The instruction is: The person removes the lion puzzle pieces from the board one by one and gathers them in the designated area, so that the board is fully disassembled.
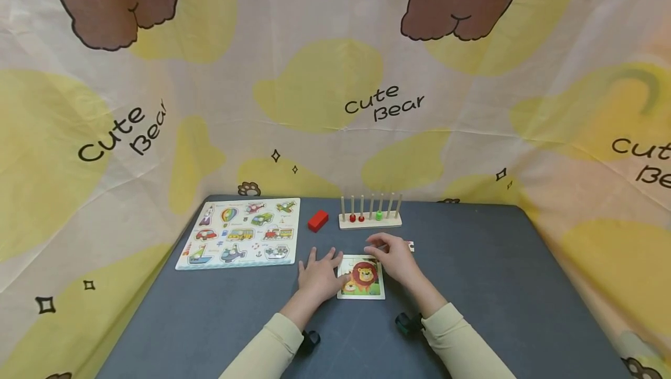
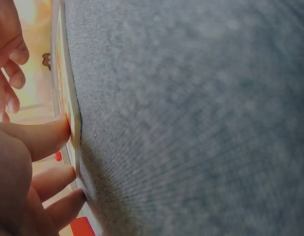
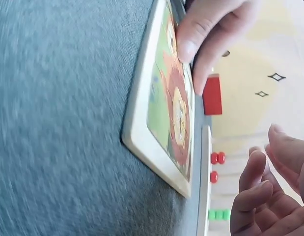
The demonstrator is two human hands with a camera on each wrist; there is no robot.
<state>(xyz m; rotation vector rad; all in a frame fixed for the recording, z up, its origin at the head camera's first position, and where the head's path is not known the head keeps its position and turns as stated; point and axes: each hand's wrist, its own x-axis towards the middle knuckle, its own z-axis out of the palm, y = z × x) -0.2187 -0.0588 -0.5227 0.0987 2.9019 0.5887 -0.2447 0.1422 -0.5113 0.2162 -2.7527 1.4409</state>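
A small lion jigsaw puzzle in a pale frame lies flat on the table; its picture looks filled in. My left hand rests at its left side with fingers spread. In the left wrist view that hand's thumb lies on the frame and two fingers touch its side. Above the puzzle's upper right corner hovers my right hand, fingers loosely bent; the right wrist view shows nothing in its fingers. Partly hidden behind the right hand is a small white piece with red marks.
A vehicle picture board lies at the left. Behind the puzzle are a red block and a wooden peg rack with red and green beads. A printed cloth hangs along the table's back edge.
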